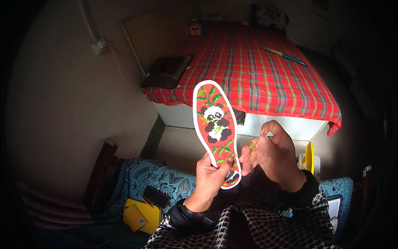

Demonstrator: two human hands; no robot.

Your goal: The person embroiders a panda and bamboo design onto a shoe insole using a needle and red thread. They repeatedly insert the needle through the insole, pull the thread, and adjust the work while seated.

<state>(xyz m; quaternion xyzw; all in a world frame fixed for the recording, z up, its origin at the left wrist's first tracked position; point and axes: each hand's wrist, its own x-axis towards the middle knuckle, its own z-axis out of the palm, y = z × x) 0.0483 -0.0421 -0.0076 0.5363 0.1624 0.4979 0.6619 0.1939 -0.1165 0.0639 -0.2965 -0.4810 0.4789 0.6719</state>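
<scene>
My left hand (pixel 207 180) grips a cross-stitched insole (pixel 216 124) near its narrow heel end, thumb lying over the front. The insole stands almost upright, white-edged and red, with a black-and-white panda between green leaves. Another dark and white stitched patch near the heel is partly behind my thumb. Just right of the heel, my right hand (pixel 275 155) is closed in a pinch, thumb against forefinger. Whatever lies in that pinch is too fine to make out. A gold-coloured band (pixel 251 145) circles one of its fingers.
Ahead stands a bed with a red plaid cover (pixel 257 83), bearing a green-handled stick (pixel 292 59) and a dark folded item (pixel 168 70). Beside me, a blue patterned cloth (pixel 176 180) carries a phone (pixel 156 196) and yellow packets (pixel 135 218). Something yellow and white (pixel 309 157) stands at right.
</scene>
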